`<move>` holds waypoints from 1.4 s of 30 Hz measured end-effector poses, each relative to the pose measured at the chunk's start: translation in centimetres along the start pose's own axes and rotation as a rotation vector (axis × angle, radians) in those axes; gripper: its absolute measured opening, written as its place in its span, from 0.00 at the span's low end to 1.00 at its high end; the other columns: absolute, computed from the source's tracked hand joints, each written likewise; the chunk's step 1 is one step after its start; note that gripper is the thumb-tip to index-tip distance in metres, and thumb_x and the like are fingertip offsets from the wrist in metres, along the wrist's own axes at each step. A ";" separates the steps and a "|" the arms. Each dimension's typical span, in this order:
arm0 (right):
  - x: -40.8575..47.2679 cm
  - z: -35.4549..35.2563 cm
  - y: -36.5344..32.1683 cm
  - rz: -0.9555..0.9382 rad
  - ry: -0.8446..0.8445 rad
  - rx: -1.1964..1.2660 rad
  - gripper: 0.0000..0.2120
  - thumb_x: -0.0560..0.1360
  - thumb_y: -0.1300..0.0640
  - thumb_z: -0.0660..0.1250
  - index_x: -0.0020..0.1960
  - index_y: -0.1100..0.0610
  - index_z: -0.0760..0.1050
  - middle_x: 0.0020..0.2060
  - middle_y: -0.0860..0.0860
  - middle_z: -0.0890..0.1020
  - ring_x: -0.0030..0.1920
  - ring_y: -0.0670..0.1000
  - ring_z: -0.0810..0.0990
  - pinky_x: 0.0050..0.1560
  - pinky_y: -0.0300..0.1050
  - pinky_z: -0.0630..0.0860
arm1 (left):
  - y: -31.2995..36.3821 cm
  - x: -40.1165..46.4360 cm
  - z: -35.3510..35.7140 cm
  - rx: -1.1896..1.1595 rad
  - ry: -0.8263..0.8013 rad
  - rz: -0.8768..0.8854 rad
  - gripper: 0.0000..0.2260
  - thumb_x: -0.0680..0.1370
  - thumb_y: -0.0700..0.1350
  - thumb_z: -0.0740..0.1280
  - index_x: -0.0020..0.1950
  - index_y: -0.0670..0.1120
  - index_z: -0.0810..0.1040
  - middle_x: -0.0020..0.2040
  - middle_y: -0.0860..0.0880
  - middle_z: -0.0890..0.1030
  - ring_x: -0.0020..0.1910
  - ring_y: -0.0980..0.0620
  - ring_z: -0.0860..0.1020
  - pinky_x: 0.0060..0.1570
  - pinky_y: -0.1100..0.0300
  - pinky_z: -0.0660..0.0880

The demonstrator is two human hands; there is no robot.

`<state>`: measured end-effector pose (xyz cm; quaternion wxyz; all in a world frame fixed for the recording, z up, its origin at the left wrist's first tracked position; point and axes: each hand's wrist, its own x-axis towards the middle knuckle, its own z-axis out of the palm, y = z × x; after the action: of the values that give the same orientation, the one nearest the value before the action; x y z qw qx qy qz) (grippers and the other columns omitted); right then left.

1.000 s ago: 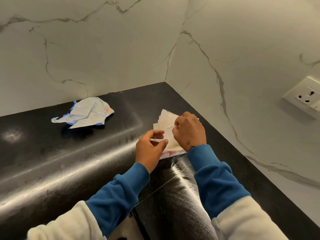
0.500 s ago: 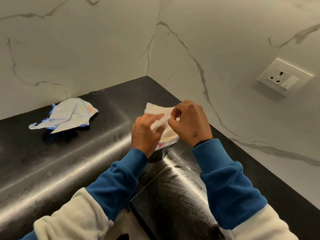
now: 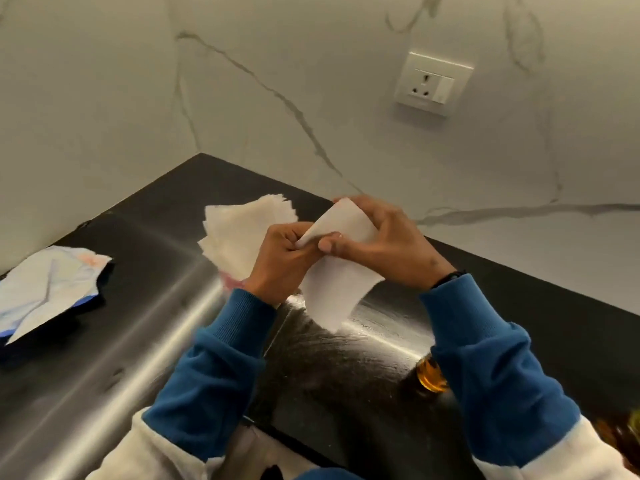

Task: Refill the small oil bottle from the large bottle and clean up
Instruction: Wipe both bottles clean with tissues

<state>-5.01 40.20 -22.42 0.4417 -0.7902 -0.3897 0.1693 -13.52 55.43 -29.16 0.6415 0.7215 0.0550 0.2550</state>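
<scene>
A single white paper napkin point(image 3: 334, 292) hangs between both hands above the black counter point(image 3: 346, 368). My right hand point(image 3: 384, 242) grips its upper part, thumb and fingers pinched on it. My left hand point(image 3: 282, 261) pinches the napkin's edge right beside the right thumb. Behind the left hand lies a fanned stack of napkins point(image 3: 239, 233) in a pack with a pink edge. A bit of amber oil in a bottle point(image 3: 429, 375) shows under my right sleeve; most of the bottle is hidden.
A crumpled white and blue wrapper point(image 3: 48, 289) lies on the counter at the left. Marble walls meet in a corner behind the counter. A wall socket point(image 3: 431, 84) sits on the right wall. A blurred dark object point(image 3: 628, 434) shows at the right edge.
One napkin has come off the stack and now hangs in both hands, lifted toward me. The view has swung to the right, bringing the socket closer to centre and the oil bottle into view.
</scene>
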 end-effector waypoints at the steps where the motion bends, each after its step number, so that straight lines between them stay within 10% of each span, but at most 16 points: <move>1: -1.2 -0.9 0.7 0.035 -0.007 0.023 0.29 0.67 0.42 0.77 0.64 0.52 0.75 0.53 0.49 0.83 0.51 0.49 0.85 0.50 0.51 0.85 | 0.3 0.0 1.5 -0.024 -0.047 -0.009 0.14 0.76 0.50 0.71 0.44 0.39 0.85 0.42 0.37 0.84 0.40 0.39 0.83 0.41 0.41 0.80; 5: -6.1 -4.7 3.5 0.172 -0.019 0.125 0.17 0.74 0.52 0.75 0.60 0.55 0.79 0.50 0.52 0.86 0.48 0.52 0.86 0.49 0.49 0.85 | 1.3 -0.2 7.6 -0.098 -0.220 -0.040 0.23 0.77 0.50 0.69 0.42 0.27 0.79 0.41 0.30 0.81 0.40 0.30 0.80 0.38 0.38 0.78; 9: -11.3 -8.6 5.8 0.286 -0.037 0.042 0.13 0.78 0.53 0.70 0.58 0.59 0.81 0.49 0.53 0.86 0.47 0.52 0.86 0.50 0.50 0.84 | 2.4 -1.3 13.7 -0.061 -0.342 -0.056 0.18 0.77 0.55 0.68 0.31 0.47 0.80 0.32 0.47 0.81 0.31 0.47 0.79 0.33 0.55 0.76; 12: -14.8 -10.6 7.5 0.327 0.013 0.085 0.11 0.80 0.56 0.68 0.55 0.63 0.81 0.47 0.56 0.86 0.46 0.55 0.86 0.49 0.49 0.84 | 2.8 -2.2 17.9 -0.048 -0.409 -0.048 0.20 0.78 0.53 0.70 0.32 0.40 0.80 0.32 0.41 0.81 0.31 0.40 0.78 0.34 0.50 0.76; 16: -18.9 -12.7 9.6 0.348 0.121 0.157 0.11 0.81 0.56 0.66 0.58 0.63 0.80 0.49 0.58 0.86 0.48 0.57 0.86 0.52 0.53 0.84 | 2.8 -3.2 23.1 -0.025 -0.410 -0.013 0.20 0.75 0.52 0.74 0.31 0.38 0.80 0.32 0.37 0.80 0.32 0.34 0.77 0.32 0.44 0.74; 23: -24.9 -15.5 12.8 0.403 0.249 0.223 0.12 0.82 0.54 0.64 0.59 0.60 0.80 0.51 0.54 0.86 0.50 0.53 0.86 0.56 0.52 0.83 | 2.9 -4.7 30.3 0.015 -0.266 0.063 0.08 0.70 0.44 0.80 0.36 0.47 0.83 0.34 0.51 0.83 0.32 0.51 0.80 0.31 0.59 0.79; 29: -29.8 -17.4 13.4 0.328 0.756 0.491 0.10 0.83 0.61 0.62 0.54 0.52 0.80 0.49 0.48 0.87 0.50 0.47 0.85 0.59 0.51 0.81 | 0.8 -6.1 36.4 -0.204 0.056 -0.166 0.13 0.81 0.44 0.70 0.36 0.45 0.79 0.30 0.52 0.79 0.29 0.55 0.75 0.30 0.61 0.75; 32: -31.6 -19.2 12.9 0.118 1.073 0.260 0.19 0.83 0.66 0.58 0.61 0.45 0.78 0.51 0.32 0.84 0.54 0.33 0.80 0.56 0.34 0.79 | -0.6 -8.7 40.4 -0.116 -0.128 -0.288 0.05 0.77 0.36 0.73 0.48 0.45 0.81 0.44 0.45 0.84 0.44 0.46 0.83 0.48 0.48 0.82; 37: -34.5 -21.6 15.1 0.006 1.344 -0.223 0.28 0.72 0.74 0.54 0.69 0.61 0.76 0.67 0.52 0.78 0.69 0.42 0.74 0.69 0.33 0.69 | -2.6 -13.0 46.1 0.033 -0.544 -0.264 0.48 0.58 0.57 0.85 0.75 0.61 0.67 0.68 0.62 0.73 0.67 0.67 0.70 0.56 0.75 0.68; 42: -36.1 -21.5 17.3 0.054 1.413 -0.404 0.28 0.72 0.73 0.54 0.71 0.66 0.72 0.68 0.63 0.76 0.70 0.53 0.74 0.67 0.31 0.69 | -4.8 -13.5 50.3 0.128 -0.547 -0.224 0.52 0.54 0.66 0.82 0.75 0.67 0.63 0.70 0.64 0.71 0.70 0.66 0.69 0.68 0.62 0.70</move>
<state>-6.86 -4.86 -27.67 0.4290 -0.7862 -0.0159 -0.4446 -1.93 5.66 -40.07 0.6098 0.7918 -0.0246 -0.0248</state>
